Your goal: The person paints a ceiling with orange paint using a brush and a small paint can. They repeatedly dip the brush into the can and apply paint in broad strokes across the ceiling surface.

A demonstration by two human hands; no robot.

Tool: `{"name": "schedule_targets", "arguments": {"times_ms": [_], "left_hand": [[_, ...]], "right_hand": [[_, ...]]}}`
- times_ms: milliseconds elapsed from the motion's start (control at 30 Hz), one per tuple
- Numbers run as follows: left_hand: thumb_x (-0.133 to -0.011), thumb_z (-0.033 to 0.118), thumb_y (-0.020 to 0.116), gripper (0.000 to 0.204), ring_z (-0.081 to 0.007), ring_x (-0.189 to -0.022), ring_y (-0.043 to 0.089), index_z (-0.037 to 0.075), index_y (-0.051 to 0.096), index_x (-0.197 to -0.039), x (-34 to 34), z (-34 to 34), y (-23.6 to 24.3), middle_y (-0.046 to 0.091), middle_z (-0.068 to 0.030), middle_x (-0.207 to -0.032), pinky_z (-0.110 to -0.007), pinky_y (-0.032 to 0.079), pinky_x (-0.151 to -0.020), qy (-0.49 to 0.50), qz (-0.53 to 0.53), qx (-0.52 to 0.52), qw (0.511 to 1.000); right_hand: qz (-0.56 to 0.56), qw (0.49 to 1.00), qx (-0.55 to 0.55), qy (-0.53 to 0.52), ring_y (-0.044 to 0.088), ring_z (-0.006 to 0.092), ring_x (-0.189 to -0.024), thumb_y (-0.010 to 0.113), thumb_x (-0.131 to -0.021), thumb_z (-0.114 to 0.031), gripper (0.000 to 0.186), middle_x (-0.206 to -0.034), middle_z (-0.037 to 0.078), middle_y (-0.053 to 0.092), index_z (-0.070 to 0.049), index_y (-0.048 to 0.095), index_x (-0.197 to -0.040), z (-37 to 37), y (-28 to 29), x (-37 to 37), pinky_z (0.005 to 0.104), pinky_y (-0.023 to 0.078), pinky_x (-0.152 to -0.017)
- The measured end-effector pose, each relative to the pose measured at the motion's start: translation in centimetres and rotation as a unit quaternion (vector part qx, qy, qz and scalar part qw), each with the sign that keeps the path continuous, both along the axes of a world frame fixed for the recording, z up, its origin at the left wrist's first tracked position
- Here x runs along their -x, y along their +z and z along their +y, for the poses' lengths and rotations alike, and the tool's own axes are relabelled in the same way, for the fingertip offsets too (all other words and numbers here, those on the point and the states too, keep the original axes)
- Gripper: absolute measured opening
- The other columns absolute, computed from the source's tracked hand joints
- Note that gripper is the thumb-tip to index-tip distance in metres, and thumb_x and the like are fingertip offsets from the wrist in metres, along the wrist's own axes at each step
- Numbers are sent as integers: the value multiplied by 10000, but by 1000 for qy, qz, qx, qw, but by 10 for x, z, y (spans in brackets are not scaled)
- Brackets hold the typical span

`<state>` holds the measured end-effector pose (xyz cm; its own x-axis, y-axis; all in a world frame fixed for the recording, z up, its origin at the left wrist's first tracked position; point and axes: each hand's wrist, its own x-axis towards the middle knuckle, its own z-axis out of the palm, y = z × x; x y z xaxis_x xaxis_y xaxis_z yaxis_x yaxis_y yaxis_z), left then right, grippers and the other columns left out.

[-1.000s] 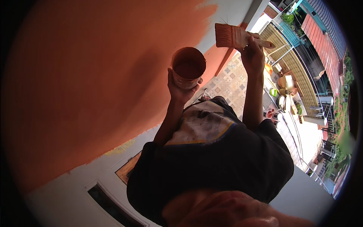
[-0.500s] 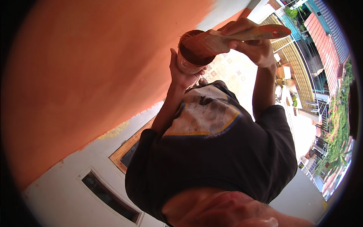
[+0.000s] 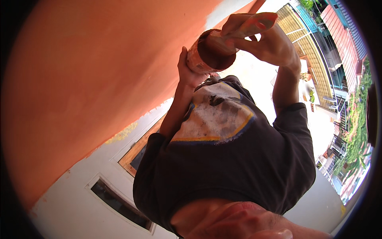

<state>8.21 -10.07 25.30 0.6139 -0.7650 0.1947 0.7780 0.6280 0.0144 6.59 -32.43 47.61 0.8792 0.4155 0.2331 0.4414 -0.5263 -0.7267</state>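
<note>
My left hand (image 3: 187,71) is wrapped round a small paint can (image 3: 195,59) from the side and below. The can is smeared reddish-brown, and its open mouth tilts toward me. My right hand (image 3: 272,44) grips a paintbrush (image 3: 256,24) near the base of its stained handle. The brush's head is inside the can's mouth by the upper rim, with the bristle tips hidden. Beside the can stands a wall (image 3: 111,67) coated in orange paint.
Bare pale wall (image 3: 225,14) shows past the orange area. Lower left are a wood-framed opening (image 3: 129,161) and a narrow dark window (image 3: 119,205). To the right lie a bright floor, roofs (image 3: 338,24) and greenery (image 3: 356,135).
The brush has moved left and deeper into the can, its handle now tilted upward. My right wrist has bent. The can has shifted slightly right and tips more toward me.
</note>
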Motion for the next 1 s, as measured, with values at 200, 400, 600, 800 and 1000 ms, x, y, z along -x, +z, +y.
{"name": "schedule_targets", "arguments": {"times_ms": [200, 400, 600, 800, 1000], "left_hand": [[-1008, 660, 345, 758, -360, -1363, 515, 125, 424, -1540, 0, -4, 20, 512, -160, -1496, -586, 493, -1039, 50, 16, -46, 998], [-999, 640, 338, 686, -367, -1402, 471, 249, 371, -1562, 8, -7, 42, 451, -114, -1530, -628, 453, -1095, 145, -42, -309, 939], [-949, 735, 454, 781, -326, -1358, 506, 266, 351, -1564, 8, -7, 33, 466, -73, -1516, -580, 504, -1021, 121, -15, -250, 961], [-882, 815, 531, 877, -277, -1119, 605, 264, 363, -1544, 4, -9, 34, 533, -78, -1403, -438, 560, -720, 93, -107, -181, 973], [-867, 824, 530, 952, -316, -1151, 583, 167, 381, -1539, 5, -8, 16, 526, -126, -1415, -469, 515, -757, 105, -91, -177, 974]], "right_hand": [[65, 995, -9, -81, 663, 227, -662, 785, -873, -296, 232, -746, 72, 698, -71, 737, -901, 25, 0, -1, 368, 492, -585], [59, 994, 43, -87, 676, 297, -688, 764, -864, -245, 151, -733, 111, 710, -128, 765, -958, 41, -10, 4, 419, 520, -658], [24, 993, 89, -74, 675, 335, -731, 731, -876, -211, 165, -726, 113, 698, -149, 746, -1029, 42, -13, 6, 456, 519, -696], [27, 992, 79, -95, 673, 346, -745, 731, -876, -245, 181, -726, 125, 693, -134, 740, -1018, 40, -16, 6, 465, 516, -697], [86, 983, 87, -134, 685, 289, -717, 753, -877, -310, 210, -715, 111, 689, -102, 737, -907, 29, -7, 3, 425, 514, -669]]}}
